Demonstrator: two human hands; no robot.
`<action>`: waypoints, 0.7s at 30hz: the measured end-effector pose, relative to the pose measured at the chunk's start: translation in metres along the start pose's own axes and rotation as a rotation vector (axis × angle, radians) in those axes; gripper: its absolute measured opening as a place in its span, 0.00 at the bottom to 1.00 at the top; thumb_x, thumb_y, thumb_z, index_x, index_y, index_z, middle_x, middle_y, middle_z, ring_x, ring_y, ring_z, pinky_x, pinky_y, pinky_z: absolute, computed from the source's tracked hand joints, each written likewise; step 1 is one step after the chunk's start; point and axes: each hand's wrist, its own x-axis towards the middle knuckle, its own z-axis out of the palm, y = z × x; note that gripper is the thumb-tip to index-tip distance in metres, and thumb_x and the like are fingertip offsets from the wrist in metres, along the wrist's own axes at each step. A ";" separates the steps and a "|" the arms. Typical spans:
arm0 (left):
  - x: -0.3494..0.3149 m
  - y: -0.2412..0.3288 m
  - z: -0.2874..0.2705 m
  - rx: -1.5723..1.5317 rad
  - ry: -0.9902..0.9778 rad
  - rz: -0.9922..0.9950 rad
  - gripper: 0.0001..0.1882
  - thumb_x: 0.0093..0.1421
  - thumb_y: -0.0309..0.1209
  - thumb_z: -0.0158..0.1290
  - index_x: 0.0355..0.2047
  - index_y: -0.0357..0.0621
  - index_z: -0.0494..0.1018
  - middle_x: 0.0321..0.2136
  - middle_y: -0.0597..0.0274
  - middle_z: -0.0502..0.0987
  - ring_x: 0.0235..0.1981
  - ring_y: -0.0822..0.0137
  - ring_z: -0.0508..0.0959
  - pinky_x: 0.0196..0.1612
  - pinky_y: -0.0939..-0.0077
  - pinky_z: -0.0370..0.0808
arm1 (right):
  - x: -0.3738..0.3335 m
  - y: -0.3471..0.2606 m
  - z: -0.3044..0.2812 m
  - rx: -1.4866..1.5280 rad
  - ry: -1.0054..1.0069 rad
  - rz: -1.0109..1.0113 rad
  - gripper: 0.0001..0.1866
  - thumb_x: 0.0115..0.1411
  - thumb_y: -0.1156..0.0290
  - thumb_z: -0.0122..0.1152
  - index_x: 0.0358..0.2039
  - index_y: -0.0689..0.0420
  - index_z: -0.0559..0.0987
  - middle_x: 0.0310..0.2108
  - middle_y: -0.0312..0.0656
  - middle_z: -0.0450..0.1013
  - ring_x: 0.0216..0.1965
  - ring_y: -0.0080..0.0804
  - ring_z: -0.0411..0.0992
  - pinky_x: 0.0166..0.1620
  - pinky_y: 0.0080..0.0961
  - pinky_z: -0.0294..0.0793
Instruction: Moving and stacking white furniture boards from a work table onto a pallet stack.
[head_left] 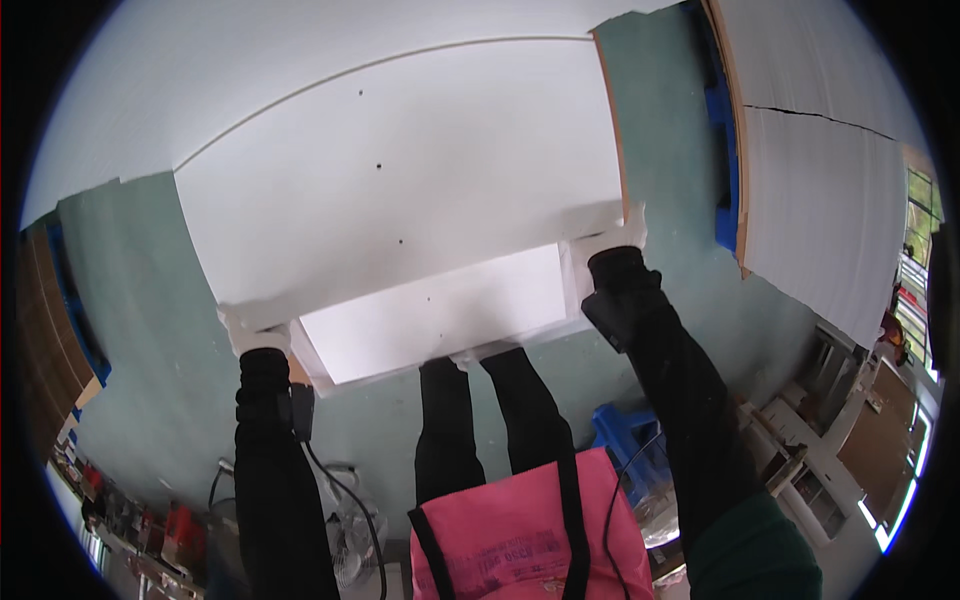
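A large white panel [400, 165] with a few small dark holes spans the middle of the view. My left hand [252, 332], in a white glove, grips it at its near left corner. At the near right corner my right hand [615, 236], gloved the same way, is closed on the panel's edge. The fingers of both hands are partly hidden at the edge. Below the panel's near edge shows a second white board [440, 312] with small holes, its sides edged with pale wrapping. My legs stand right up against its near side.
White boards lie on a blue pallet [722, 150] at the right, and brown boards [38, 340] at the left. Behind me are a blue stool [630, 440], a fan [352, 545] and cluttered shelving. Cables hang along my arms. I wear a pink apron [520, 530].
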 end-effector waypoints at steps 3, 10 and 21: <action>-0.019 -0.019 0.018 0.018 -0.067 -0.068 0.28 0.62 0.51 0.43 0.55 0.46 0.59 0.51 0.50 0.65 0.52 0.50 0.67 0.50 0.44 0.70 | 0.004 -0.029 -0.025 -0.048 -0.713 0.159 0.30 0.58 0.47 0.49 0.51 0.59 0.66 0.47 0.45 0.68 0.49 0.43 0.69 0.48 0.44 0.70; 0.009 0.003 -0.031 -0.022 0.037 -0.127 0.30 0.62 0.46 0.48 0.57 0.42 0.56 0.54 0.48 0.61 0.57 0.46 0.62 0.56 0.38 0.65 | -0.023 -0.009 0.002 -0.190 0.091 0.119 0.35 0.59 0.42 0.44 0.54 0.61 0.63 0.52 0.50 0.62 0.56 0.47 0.60 0.56 0.51 0.61; -0.003 0.012 -0.025 0.118 -0.034 -0.108 0.39 0.60 0.50 0.50 0.59 0.32 0.51 0.57 0.43 0.57 0.59 0.47 0.60 0.60 0.50 0.63 | -0.027 0.000 -0.006 -0.218 0.086 0.201 0.49 0.57 0.35 0.40 0.65 0.61 0.44 0.65 0.54 0.43 0.67 0.54 0.41 0.65 0.59 0.41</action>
